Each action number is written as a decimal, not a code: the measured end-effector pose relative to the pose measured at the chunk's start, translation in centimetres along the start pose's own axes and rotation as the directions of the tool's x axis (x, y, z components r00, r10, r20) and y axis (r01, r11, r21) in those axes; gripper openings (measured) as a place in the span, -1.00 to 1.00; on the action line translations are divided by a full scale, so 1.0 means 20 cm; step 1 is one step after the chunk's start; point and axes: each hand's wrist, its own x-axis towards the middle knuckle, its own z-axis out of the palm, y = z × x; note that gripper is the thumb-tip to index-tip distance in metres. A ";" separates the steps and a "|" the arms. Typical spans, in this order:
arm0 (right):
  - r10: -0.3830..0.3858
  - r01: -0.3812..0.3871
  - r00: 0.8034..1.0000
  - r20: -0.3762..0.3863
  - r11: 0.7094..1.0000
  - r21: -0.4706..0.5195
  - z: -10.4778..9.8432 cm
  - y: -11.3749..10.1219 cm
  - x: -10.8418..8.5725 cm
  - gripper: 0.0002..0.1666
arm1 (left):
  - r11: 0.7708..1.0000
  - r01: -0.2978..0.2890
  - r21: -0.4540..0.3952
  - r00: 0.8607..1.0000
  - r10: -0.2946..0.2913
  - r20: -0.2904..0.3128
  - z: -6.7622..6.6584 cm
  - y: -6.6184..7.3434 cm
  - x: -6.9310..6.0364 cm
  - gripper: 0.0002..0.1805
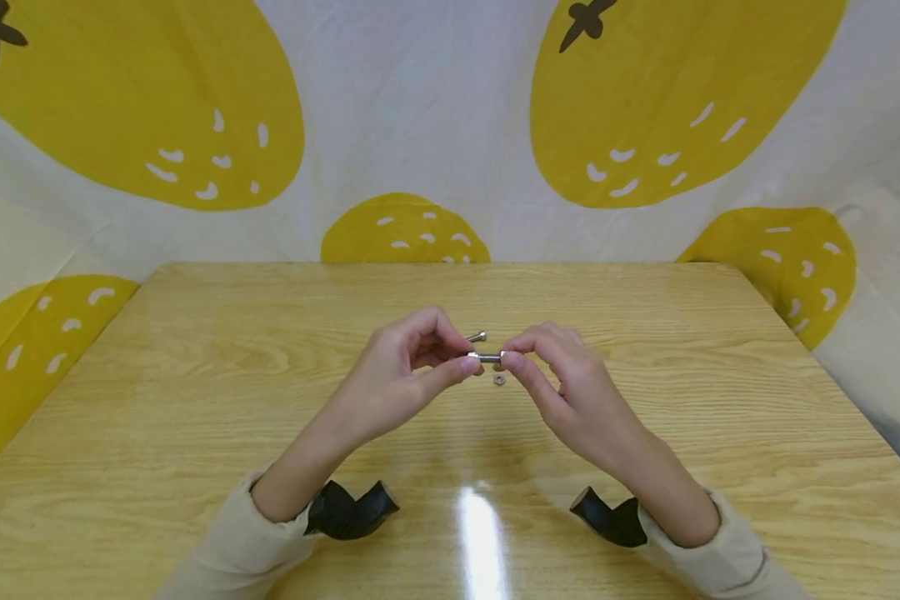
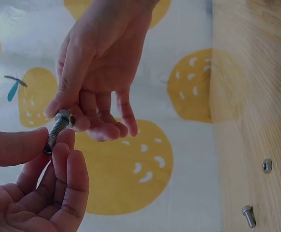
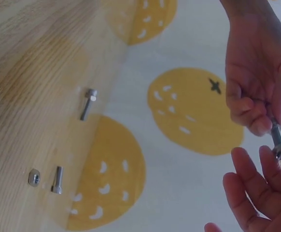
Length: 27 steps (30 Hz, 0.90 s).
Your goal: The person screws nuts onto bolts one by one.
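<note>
Long pale-beige sleeves dress both arms of a person, the left sleeve (image 1: 213, 567) and right sleeve (image 1: 776, 581) plain and softly wrinkled, ending at a thick left cuff (image 1: 243, 525) and right cuff (image 1: 731, 529) around the wrists. A black left wrist mount (image 1: 352, 521), bent like a shallow V with a glossy, blunt-cut outer end, juts from the inner side of its cuff, while a similarly bent black right wrist mount (image 1: 613, 525) projects opposite, its flat end face brownish. The left hand (image 1: 397, 375) and right hand (image 1: 581, 396) are bare.
</note>
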 end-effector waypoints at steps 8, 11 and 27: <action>0.103 -0.104 0.992 0.067 0.995 0.005 -0.02 -0.02 0.00 -0.83 | 1.000 0.011 0.023 1.000 -0.011 -0.001 0.00 0.00 0.00 -0.87; 0.058 -0.059 0.997 0.053 0.998 0.013 -0.03 -0.02 0.00 -0.69 | 1.000 0.013 0.022 1.000 -0.013 -0.002 0.00 0.00 0.00 -0.88; -0.033 0.033 0.999 0.019 0.999 0.002 -0.01 0.00 0.00 -0.91 | 1.000 -0.012 0.011 1.000 0.012 -0.003 0.01 -0.01 0.00 -0.88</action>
